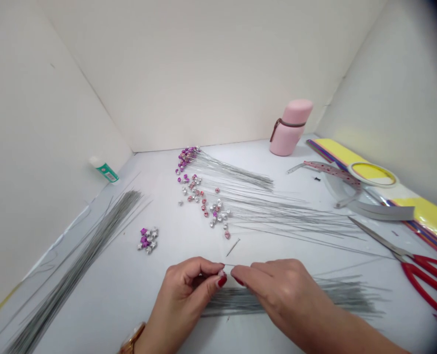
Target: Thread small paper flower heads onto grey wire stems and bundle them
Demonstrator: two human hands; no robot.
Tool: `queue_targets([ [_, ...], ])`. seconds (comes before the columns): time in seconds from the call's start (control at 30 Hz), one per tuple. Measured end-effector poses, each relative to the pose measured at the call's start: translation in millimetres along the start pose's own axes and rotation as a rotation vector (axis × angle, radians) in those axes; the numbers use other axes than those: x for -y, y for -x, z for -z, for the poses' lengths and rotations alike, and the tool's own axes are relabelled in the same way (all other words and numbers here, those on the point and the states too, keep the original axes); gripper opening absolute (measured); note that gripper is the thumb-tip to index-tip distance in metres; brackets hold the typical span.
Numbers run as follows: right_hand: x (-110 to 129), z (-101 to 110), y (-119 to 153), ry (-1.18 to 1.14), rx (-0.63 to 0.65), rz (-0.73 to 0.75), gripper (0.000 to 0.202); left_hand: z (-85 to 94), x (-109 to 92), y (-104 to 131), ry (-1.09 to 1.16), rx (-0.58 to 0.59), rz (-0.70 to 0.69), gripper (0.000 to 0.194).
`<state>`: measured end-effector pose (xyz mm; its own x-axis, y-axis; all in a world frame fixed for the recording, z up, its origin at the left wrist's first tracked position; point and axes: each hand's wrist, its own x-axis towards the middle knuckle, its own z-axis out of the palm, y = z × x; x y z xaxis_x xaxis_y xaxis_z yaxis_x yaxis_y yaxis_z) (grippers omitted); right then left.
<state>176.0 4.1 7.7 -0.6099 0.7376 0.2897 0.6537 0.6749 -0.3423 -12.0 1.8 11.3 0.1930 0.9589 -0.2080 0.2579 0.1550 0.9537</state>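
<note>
My left hand (191, 295) pinches a small pink paper star (222, 273) between thumb and forefinger. Close by on the right, my right hand (277, 285) has its fingers closed around a thin wire (236, 266), whose near end reaches the star; I cannot tell whether it is inside. Beneath both hands lies a bundle of grey wires (351, 296). Beyond them sit wires tipped with pink, silver and purple stars (218, 211), and a fuller bunch of purple-tipped wires (236, 169). Loose purple and silver stars (147, 241) form a small pile to the left.
A long wire bundle (96, 260) lies at left, near a glue tube (108, 172). A needle-like pin (233, 247) rests ahead of my hands. On the right are red-handled scissors (406, 258), paper strips (373, 211), a tape roll (355, 172) and a pink bottle (287, 140).
</note>
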Motion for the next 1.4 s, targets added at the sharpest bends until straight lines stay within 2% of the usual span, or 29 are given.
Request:
queue_targets([
  [0.23, 1.6, -2.4, 0.9, -0.045, 0.012, -0.001, 0.017, -2.5, -2.3, 4.3, -0.042, 0.049, -0.062, 0.012],
  [0.53, 2.5, -3.6, -2.5, -0.041, 0.026, 0.008, 0.018, -4.3, 0.5, 2.6, 0.019, 0.09, 0.004, 0.015],
  [0.6, -1.3, 0.4, -5.2, -0.026, -0.015, 0.0, 0.019, -1.0, 1.1, 0.4, 0.046, 0.017, 0.015, 0.013],
  [0.67, -8.8, 6.8, -7.9, 0.012, -0.083, -0.008, 0.022, 4.1, 1.6, -2.9, 0.076, -0.128, 0.012, 0.012],
  [0.73, -19.4, 13.6, -9.9, 0.08, -0.144, -0.029, 0.024, 10.7, 1.6, -6.7, 0.083, -0.25, -0.029, 0.017],
  [0.8, -30.7, 18.3, -11.1, 0.155, -0.177, -0.07, 0.024, 18.9, 0.5, -10.1, 0.068, -0.314, -0.088, 0.025],
  [0.87, -39.7, 19.1, -12.2, 0.217, -0.211, -0.117, 0.021, 29.5, -1.6, -12.3, -0.003, -0.395, -0.133, 0.027],
  [0.97, -43.5, 12.3, -15.3, 0.232, -0.23, -0.114, 0.021, 50.7, -4.9, -14.4, -0.211, -0.601, -0.177, 0.023],
  [1.03, -39.7, 4.1, -17.8, 0.159, -0.147, -0.054, 0.02, 66.2, -5.5, -16.2, -0.375, -0.732, -0.21, 0.023],
  [1.1, -34.0, -4.6, -20.0, 0.08, -0.021, -0.016, 0.02, 79.7, -3.9, -19.0, -0.561, -0.796, -0.227, 0.022],
  [1.17, -29.6, -11.7, -21.3, 0.044, 0.062, -0.024, 0.018, 88.9, -0.1, -22.4, -0.78, -0.757, -0.215, 0.022],
  [1.27, -27.7, -17.0, -21.6, 0.029, 0.084, -0.05, 0.012, 93.5, 7.3, -27.3, -1.065, -0.616, -0.144, 0.023],
  [1.4, -29.3, -18.0, -21.0, 0.012, 0.063, -0.029, 0.014, 89.4, 13.8, -30.7, -1.16, -0.561, -0.088, 0.022],
])
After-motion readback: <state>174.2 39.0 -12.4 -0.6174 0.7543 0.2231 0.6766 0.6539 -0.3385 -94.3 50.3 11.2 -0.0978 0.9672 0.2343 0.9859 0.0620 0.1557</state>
